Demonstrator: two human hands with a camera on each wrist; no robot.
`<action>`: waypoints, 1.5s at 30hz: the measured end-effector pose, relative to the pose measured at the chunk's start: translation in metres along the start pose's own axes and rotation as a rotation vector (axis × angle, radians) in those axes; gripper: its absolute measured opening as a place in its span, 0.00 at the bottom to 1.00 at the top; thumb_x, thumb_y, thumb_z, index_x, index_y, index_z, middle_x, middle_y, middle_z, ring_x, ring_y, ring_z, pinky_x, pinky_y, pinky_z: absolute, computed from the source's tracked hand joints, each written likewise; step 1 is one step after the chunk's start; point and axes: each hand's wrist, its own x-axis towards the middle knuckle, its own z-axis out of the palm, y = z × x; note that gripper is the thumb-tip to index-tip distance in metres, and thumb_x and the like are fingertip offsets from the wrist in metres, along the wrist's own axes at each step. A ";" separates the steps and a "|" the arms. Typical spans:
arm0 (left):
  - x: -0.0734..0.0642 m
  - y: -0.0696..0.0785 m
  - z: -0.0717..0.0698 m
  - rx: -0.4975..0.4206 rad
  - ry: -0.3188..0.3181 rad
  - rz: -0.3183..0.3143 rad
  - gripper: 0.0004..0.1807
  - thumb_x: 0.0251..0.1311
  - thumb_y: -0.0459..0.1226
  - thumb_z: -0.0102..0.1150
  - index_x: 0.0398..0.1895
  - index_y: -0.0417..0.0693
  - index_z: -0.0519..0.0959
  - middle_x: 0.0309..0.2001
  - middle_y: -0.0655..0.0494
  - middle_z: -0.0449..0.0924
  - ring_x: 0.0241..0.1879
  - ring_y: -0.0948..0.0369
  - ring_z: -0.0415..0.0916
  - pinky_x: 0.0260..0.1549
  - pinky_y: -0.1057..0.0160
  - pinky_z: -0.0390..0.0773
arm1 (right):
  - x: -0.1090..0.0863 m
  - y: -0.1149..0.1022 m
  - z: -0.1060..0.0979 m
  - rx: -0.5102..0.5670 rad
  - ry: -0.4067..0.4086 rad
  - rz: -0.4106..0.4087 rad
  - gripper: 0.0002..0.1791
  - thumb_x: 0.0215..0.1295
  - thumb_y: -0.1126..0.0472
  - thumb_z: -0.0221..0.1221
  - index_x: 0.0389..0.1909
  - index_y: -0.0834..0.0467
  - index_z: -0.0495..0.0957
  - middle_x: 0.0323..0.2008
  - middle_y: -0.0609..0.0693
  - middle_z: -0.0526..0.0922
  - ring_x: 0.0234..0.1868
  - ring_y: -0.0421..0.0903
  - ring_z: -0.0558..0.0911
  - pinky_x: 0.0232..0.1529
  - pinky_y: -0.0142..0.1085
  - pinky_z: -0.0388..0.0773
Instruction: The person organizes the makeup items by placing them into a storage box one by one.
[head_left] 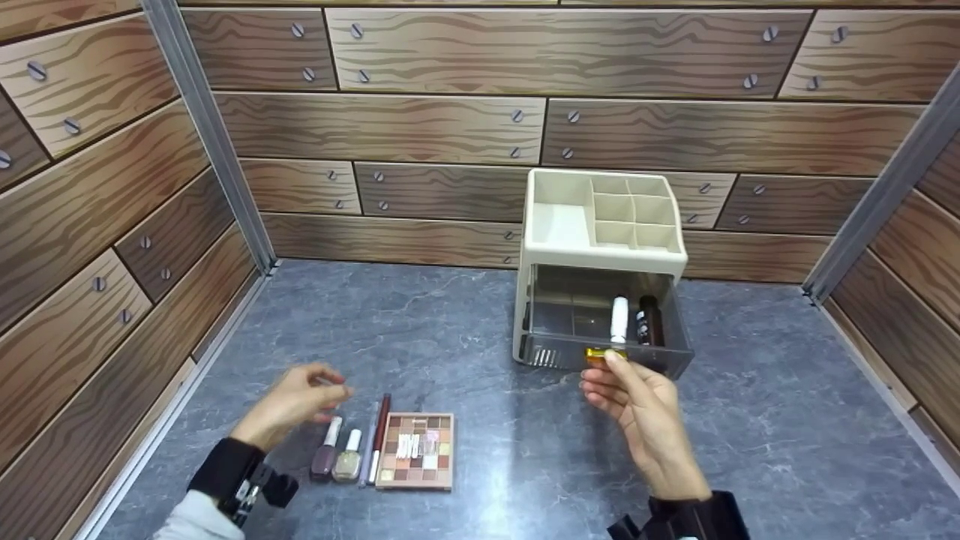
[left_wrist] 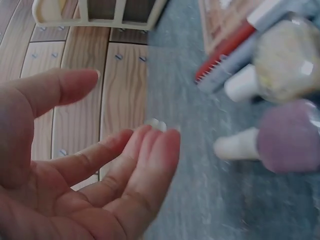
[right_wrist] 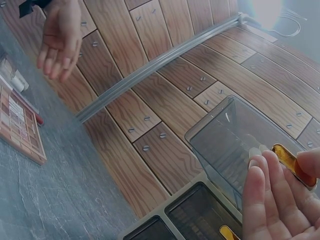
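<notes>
My right hand (head_left: pixel 645 412) pinches the gold handle (head_left: pixel 598 354) of a pulled-out clear drawer (head_left: pixel 555 330) between thumb and fingers. The drawer belongs to a cream cosmetics organizer (head_left: pixel 606 251); inside it lie a white tube (head_left: pixel 619 319) and a dark bottle (head_left: pixel 651 322). Over on the left, my left hand (head_left: pixel 296 397) hovers with nothing in it, fingers loosely bent. Close by it are a mauve nail polish (head_left: pixel 323 459) and a pale nail polish (head_left: pixel 348 463). In the left wrist view the mauve polish (left_wrist: pixel 290 137) lies to the right of the fingertips.
Beside the polishes lie a dark red pen-shaped cosmetic (head_left: pixel 382 431), a slim lilac one (head_left: pixel 367 457) and an eyeshadow palette (head_left: pixel 415 452). A lower drawer with its own gold handle (right_wrist: pixel 229 232) shows in the right wrist view. Wood-patterned walls (head_left: pixel 420 127) enclose the grey marbled table (head_left: pixel 420 315).
</notes>
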 end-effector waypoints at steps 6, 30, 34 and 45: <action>-0.008 -0.015 0.003 0.078 0.025 -0.043 0.30 0.63 0.40 0.70 0.61 0.29 0.72 0.54 0.34 0.79 0.52 0.44 0.81 0.46 0.49 0.88 | 0.000 0.001 0.000 0.001 -0.004 -0.001 0.13 0.80 0.63 0.55 0.35 0.60 0.84 0.29 0.52 0.90 0.30 0.44 0.89 0.35 0.32 0.89; -0.008 -0.049 0.020 0.430 0.184 -0.038 0.14 0.49 0.35 0.71 0.30 0.44 0.73 0.30 0.51 0.73 0.28 0.55 0.72 0.23 0.62 0.71 | 0.000 0.001 0.000 -0.004 -0.004 -0.008 0.13 0.80 0.64 0.54 0.36 0.60 0.85 0.29 0.53 0.89 0.30 0.44 0.89 0.35 0.32 0.88; -0.007 -0.055 0.020 0.480 0.200 -0.013 0.14 0.50 0.37 0.71 0.24 0.48 0.71 0.24 0.55 0.71 0.22 0.57 0.70 0.21 0.63 0.67 | -0.001 0.002 0.000 -0.007 -0.004 -0.002 0.13 0.80 0.63 0.54 0.36 0.60 0.85 0.29 0.52 0.89 0.30 0.44 0.89 0.35 0.32 0.88; -0.008 -0.049 0.018 0.433 0.195 -0.025 0.21 0.57 0.39 0.66 0.13 0.52 0.66 0.14 0.60 0.65 0.12 0.63 0.65 0.13 0.66 0.70 | 0.000 0.000 -0.001 0.008 -0.036 -0.008 0.12 0.80 0.63 0.55 0.37 0.60 0.85 0.29 0.52 0.90 0.31 0.43 0.89 0.36 0.31 0.88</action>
